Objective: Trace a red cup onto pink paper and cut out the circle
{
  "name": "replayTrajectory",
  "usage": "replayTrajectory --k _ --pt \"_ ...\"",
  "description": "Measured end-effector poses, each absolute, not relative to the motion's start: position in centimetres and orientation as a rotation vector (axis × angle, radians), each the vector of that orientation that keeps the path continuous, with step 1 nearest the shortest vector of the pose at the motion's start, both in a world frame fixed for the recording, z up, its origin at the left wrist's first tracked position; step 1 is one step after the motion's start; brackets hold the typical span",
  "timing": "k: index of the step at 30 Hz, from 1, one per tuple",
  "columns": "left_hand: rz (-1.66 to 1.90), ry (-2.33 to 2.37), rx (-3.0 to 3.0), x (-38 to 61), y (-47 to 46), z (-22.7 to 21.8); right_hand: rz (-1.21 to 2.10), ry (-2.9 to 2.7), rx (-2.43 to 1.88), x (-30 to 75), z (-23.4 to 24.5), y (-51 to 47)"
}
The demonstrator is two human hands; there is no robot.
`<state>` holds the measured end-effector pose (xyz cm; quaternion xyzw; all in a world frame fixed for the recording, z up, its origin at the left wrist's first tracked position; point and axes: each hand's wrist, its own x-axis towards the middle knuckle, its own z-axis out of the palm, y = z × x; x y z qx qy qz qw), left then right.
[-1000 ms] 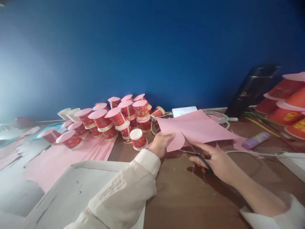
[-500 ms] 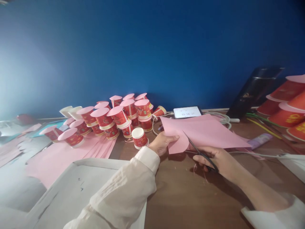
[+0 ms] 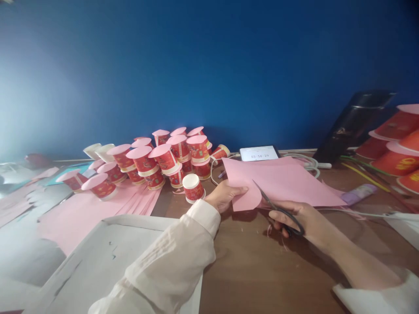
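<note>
A large pink sheet of paper (image 3: 281, 181) is raised over the brown table, with a curved cut running in from its near edge. My left hand (image 3: 225, 195) pinches the sheet's left part, thumb on top, beside the rounded piece. In my right hand (image 3: 294, 218) is a pair of black-handled scissors (image 3: 266, 198), whose blades lie in the paper at the curved cut. The right fingers sit in the handle loops. Just left of my left hand stands a red paper cup (image 3: 194, 189) with its white base upward.
Several red cups with pink paper discs (image 3: 140, 159) stand stacked at the left on pink sheets (image 3: 78, 218). A white tray (image 3: 108, 253) lies in front. Behind the sheet are a phone (image 3: 258, 153) and a black bottle (image 3: 350, 126). More red cups (image 3: 399, 152) are at the right.
The scissors' handles look slightly wider apart, and my right hand has shifted a little to the right. My left hand keeps its grip on the paper. The whole view has moved slightly.
</note>
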<state>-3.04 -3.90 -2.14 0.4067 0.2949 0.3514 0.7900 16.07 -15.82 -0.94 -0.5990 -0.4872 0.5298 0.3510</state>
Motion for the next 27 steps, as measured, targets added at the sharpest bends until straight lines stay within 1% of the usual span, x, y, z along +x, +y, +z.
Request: replayTrajectory --k 7,20,27 --pt "0.748 0.649 0.878 -3.1 -3.9 -2.1 1.378 -1.27 -1.486 16.4 -1.6 -15.6" --pt "0.745 0.626 0.873 -3.1 -3.8 -2.2 1.394 -1.201 -1.598 16.3 -0.9 -15.8" --pt "0.743 0.641 0.866 -3.2 -4.0 -1.9 1.287 -1.259 -1.627 16.2 -0.3 -15.6"
